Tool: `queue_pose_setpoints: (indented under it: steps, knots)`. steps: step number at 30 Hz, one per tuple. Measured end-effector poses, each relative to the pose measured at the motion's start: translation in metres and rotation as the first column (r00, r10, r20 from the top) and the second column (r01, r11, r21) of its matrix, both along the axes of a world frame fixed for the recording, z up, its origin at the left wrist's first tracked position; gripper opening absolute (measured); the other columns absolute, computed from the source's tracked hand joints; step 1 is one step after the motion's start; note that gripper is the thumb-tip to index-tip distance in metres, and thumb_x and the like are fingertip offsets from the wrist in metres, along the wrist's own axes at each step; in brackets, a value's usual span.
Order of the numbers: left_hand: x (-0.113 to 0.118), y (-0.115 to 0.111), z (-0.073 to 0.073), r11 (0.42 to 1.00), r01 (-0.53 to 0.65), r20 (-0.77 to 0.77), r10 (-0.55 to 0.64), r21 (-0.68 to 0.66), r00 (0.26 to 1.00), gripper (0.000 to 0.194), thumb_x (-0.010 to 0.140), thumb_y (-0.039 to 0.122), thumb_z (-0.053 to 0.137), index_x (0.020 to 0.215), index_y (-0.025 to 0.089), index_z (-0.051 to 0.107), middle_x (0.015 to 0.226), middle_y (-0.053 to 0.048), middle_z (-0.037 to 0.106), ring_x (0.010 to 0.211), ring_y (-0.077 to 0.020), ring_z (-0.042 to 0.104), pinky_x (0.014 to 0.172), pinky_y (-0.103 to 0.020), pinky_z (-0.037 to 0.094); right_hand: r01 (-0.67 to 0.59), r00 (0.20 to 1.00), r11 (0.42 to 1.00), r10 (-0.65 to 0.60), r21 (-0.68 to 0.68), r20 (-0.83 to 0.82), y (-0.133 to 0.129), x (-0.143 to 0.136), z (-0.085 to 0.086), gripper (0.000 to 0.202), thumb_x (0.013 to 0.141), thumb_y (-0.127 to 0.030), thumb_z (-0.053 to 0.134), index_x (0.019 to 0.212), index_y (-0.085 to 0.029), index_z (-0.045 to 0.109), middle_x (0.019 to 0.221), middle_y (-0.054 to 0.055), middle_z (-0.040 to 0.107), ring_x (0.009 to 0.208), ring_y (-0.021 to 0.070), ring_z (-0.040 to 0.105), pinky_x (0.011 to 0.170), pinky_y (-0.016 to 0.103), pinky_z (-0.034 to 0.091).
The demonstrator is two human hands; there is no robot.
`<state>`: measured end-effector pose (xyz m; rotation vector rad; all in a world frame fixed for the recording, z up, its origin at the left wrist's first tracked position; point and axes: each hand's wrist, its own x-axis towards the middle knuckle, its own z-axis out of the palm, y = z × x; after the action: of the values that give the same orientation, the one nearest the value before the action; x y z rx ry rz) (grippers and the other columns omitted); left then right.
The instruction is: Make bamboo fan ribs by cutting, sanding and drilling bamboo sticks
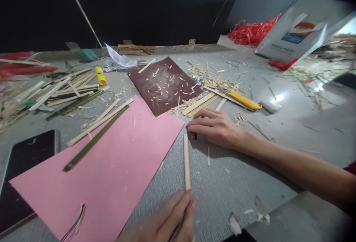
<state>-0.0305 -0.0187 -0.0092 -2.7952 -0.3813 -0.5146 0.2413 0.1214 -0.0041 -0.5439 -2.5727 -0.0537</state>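
A pale bamboo strip (187, 160) lies lengthwise on the grey table, its near end running under my left hand (167, 219). The fingers of that hand are closed together on the strip, and a thin dark rod-like thing (179, 225) shows between them. Beyond the strip's far end rests my right hand (217, 127), fingers curled down towards the table. A small black tip (195, 136) peeks out beneath those fingers; the rest of it is hidden. To the left is a pink sheet (125, 153) with a green bamboo strip (96, 138) across it.
Behind lies a brown sheet (155, 93) strewn with shavings. A yellow utility knife (244, 100) sits right of it, near more strips. A phone (30, 160), a yellow glue stick (100, 76) and piled strips are at left. A white bag (289, 30) stands back right.
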Motion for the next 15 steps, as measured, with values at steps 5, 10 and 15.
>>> queue_pose_setpoints:
  steps: [5,10,15]
  knots:
    - [-0.002,0.000,-0.006,1.000,-0.005,0.031,0.005,-0.026,1.000,0.034,0.108,0.014,0.038,0.117,0.015,0.071,0.124,-0.001,0.072,0.120,-0.0187,0.065,0.114,-0.030,0.046,-0.246,0.968,0.969,0.245,-0.008,-0.055,-0.030,-0.014,0.005,0.017,0.105,-0.015,0.050,0.107,-0.011,0.066,0.110,0.012,0.076,0.103,0.0222,0.068,0.090,0.039,0.054]
    - [-0.006,0.008,-0.014,0.999,0.033,0.021,-0.033,-0.011,0.999,0.028,0.103,0.017,0.048,0.119,0.017,0.071,0.131,-0.002,0.069,0.128,-0.0247,0.060,0.111,-0.038,0.049,-0.314,0.947,0.947,0.317,-0.070,0.042,-0.050,-0.020,0.014,0.024,0.106,-0.012,0.044,0.101,-0.008,0.068,0.108,0.014,0.076,0.099,0.0212,0.072,0.098,0.039,0.055]
    - [-0.013,0.017,0.007,0.995,-0.076,0.095,0.082,-0.069,0.992,0.025,0.103,0.021,0.047,0.109,0.015,0.070,0.120,-0.008,0.074,0.124,-0.0278,0.061,0.108,-0.046,0.046,0.004,0.998,0.999,-0.001,-0.049,0.056,-0.021,0.004,0.013,0.026,0.098,-0.001,0.045,0.104,-0.013,0.067,0.102,0.009,0.077,0.092,0.0193,0.073,0.098,0.041,0.055]
